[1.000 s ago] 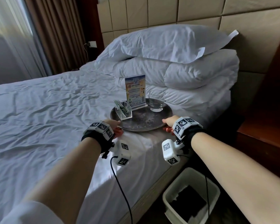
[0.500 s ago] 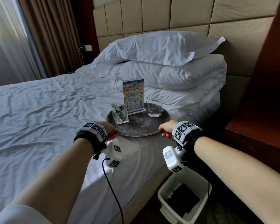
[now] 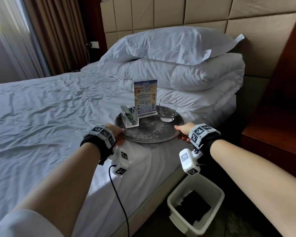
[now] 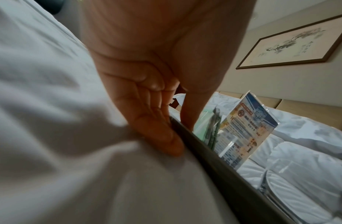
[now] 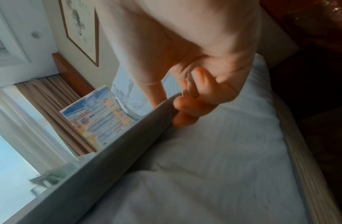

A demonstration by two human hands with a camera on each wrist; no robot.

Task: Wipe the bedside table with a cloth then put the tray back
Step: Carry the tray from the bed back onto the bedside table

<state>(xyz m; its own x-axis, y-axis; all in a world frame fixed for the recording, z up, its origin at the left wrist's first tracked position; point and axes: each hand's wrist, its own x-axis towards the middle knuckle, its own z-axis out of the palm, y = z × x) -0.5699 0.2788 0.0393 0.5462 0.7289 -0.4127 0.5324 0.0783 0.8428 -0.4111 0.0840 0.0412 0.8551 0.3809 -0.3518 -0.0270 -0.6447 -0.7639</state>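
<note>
Tray (image 3: 149,132) unmoved on bed (image 3: 41,120), both hands' grip clamped on rim, bin (image 3: 195,204) below

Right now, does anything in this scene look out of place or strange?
Yes. The round metal tray with a glass, a sign stand and a clear holder sits on the bed, near its edge, an unsteady place. Both hands grip its rim.

Card (image 3: 145,98) print too small to read. Bin (image 3: 183,223) contents dark, unidentifiable. Bedside table (image 3: 272,142) cut by frame edge. Left fingers (image 4: 156,136) partly under tray (image 3: 150,132).
</note>
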